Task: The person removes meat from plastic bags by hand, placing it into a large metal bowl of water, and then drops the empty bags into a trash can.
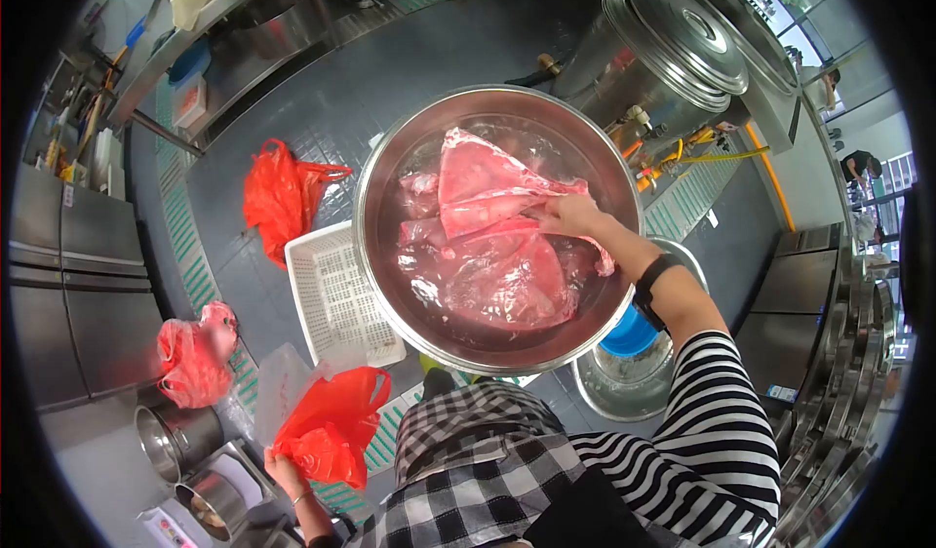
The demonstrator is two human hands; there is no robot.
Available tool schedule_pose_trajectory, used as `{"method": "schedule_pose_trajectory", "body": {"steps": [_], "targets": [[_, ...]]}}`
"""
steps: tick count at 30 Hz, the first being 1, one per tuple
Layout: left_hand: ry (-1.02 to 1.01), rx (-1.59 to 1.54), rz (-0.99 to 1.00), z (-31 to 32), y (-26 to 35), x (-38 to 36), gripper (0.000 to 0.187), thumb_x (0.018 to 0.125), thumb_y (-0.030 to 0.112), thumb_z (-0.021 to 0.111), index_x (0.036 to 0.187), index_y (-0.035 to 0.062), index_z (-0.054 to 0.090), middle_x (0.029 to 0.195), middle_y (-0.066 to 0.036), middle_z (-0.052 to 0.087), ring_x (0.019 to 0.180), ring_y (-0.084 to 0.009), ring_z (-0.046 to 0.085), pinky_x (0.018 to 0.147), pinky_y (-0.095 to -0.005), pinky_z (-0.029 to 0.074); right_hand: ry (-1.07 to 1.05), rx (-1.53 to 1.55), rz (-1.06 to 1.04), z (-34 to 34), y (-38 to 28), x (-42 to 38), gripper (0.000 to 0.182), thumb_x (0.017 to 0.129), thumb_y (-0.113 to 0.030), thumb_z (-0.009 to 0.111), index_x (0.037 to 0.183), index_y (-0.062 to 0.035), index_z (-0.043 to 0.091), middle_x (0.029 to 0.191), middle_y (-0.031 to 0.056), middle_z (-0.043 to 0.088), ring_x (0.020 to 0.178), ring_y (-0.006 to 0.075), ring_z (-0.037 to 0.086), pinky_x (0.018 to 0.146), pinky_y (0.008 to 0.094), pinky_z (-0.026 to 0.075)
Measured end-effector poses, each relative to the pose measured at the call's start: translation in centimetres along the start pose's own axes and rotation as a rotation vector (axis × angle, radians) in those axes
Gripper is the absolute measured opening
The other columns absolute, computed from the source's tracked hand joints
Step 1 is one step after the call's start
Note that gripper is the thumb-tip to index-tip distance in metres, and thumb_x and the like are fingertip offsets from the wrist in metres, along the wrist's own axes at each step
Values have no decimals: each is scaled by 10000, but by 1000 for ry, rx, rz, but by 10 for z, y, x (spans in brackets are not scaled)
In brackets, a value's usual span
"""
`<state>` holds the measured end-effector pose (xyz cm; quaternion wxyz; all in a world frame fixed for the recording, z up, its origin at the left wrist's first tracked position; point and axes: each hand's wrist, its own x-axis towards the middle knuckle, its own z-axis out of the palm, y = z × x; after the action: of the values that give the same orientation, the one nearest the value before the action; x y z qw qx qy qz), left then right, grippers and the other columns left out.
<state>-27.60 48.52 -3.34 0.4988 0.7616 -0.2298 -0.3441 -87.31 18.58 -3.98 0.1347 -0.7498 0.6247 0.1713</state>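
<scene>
A large round steel pot of water stands in front of me with big pieces of raw meat in it. My right hand reaches into the pot and grips one pale pink slab of raw meat at its right end. Its fingertips are partly hidden against the meat. Another broad piece of meat lies lower in the water, under the glossy surface. Down at the lower left, my left hand is closed on a red plastic bag, with clear plastic beside it.
A white perforated basket is left of the pot, near a red bag on the floor. Another red bag sits by steel pots. A metal basin with a blue container stands right; lidded vats are behind.
</scene>
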Motion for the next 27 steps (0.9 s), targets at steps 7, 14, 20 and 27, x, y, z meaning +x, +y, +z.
{"method": "schedule_pose_trajectory", "body": {"steps": [7, 14, 20, 27], "targets": [[11, -66, -12, 5, -8, 7, 257, 662, -46, 299, 796, -16, 517, 743, -51, 546, 637, -121, 498, 595, -235, 423, -114, 414, -115, -4, -36, -49, 455, 702, -396, 569, 1006, -63, 510, 821, 196, 568, 804, 331, 546, 705, 408, 424], [16, 9, 14, 1, -17, 16, 235, 649, -34, 297, 763, -5, 500, 714, -31, 518, 615, -99, 465, 565, -219, 401, 66, 431, -118, -81, -47, -130, 368, 715, -356, 584, 834, -10, 545, 689, 197, 552, 699, 346, 545, 612, 410, 416], [14, -34, 9, 7, -15, 11, 245, 650, -42, 303, 779, 7, 505, 736, -33, 525, 632, -98, 473, 585, -220, 406, 213, 645, 28, -111, -47, -165, 275, 708, -263, 627, 800, -12, 561, 624, 153, 545, 574, 230, 548, 539, 327, 414], [-11, -163, -9, 2, -31, 12, 278, 666, -65, 294, 821, 6, 513, 787, -57, 555, 686, -128, 522, 644, -231, 435, 443, 868, 177, -32, -112, -101, 322, 741, -338, 568, 811, -24, 556, 667, 178, 554, 646, 312, 554, 594, 376, 421]]}}
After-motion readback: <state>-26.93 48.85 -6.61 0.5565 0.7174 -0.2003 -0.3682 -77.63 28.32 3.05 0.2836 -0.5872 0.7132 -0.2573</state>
